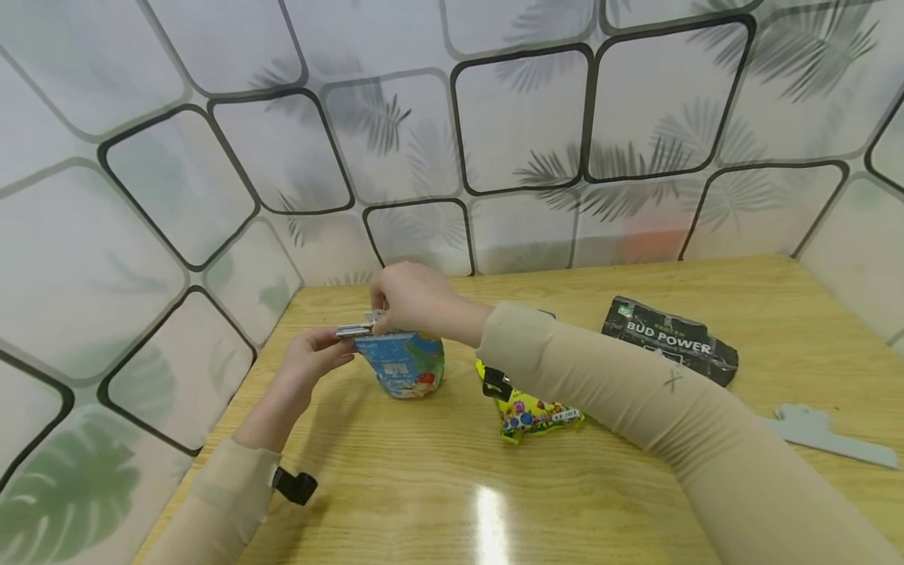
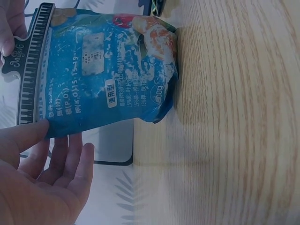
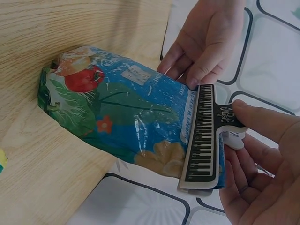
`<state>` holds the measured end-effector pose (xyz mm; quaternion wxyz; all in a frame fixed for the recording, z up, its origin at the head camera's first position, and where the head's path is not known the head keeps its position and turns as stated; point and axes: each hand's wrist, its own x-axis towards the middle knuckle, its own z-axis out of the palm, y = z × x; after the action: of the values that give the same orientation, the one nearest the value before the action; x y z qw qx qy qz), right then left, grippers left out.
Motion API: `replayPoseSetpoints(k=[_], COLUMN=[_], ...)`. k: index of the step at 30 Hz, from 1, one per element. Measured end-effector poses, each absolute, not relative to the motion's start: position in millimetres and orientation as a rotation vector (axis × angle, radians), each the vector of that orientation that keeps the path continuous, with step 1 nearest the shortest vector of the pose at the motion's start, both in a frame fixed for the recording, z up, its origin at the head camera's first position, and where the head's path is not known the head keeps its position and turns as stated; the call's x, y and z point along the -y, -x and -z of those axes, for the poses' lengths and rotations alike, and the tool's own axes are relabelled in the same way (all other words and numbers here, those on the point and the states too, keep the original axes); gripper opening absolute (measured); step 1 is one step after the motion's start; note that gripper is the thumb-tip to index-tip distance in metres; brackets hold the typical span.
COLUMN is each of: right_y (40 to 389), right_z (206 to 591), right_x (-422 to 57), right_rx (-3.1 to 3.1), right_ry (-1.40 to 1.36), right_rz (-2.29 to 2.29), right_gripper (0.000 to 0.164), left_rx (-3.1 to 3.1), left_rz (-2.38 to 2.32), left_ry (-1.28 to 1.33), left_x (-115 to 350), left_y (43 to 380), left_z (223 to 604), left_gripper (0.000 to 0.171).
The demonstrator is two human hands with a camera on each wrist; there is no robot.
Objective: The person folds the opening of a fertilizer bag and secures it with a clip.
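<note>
A blue plastic fertilizer bag (image 1: 406, 367) with vegetable pictures stands upright at the table's left rear. Across its folded top lies a long clip (image 3: 201, 140) with a piano-key print and a black handle. My right hand (image 1: 418, 300) pinches that handle between thumb and fingers. At the opposite top corner of the bag, my left hand (image 1: 311, 359) pinches the edge, its thumb on the near side and the fingers partly behind. In the right wrist view, the clip's jaws lie flat along the bag's top edge.
Right of the blue bag lies a yellow packet (image 1: 533, 414), partly hidden by my right forearm. A black "BUD POWER" bag (image 1: 667, 337) lies farther right, with a pale clip (image 1: 822, 433) near the table's right side. A patterned wall (image 1: 523, 227) borders the table's back.
</note>
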<state>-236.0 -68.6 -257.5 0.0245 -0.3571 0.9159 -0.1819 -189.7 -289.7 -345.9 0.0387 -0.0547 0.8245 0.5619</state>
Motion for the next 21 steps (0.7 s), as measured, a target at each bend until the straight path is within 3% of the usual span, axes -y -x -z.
replayPoseSetpoints(k=[21], right_y=[230.9], right_z=[268.0], right_x=[57.6], right_rx=[-2.797], right_ry=[1.138], right_rz=[0.643], right_gripper=[0.024], left_rx=[-2.526], left_rz=[-1.732], left_ry=[0.154], left_x=[289.5], left_y=[190.7], left_z=[347.4], left_gripper=[0.04])
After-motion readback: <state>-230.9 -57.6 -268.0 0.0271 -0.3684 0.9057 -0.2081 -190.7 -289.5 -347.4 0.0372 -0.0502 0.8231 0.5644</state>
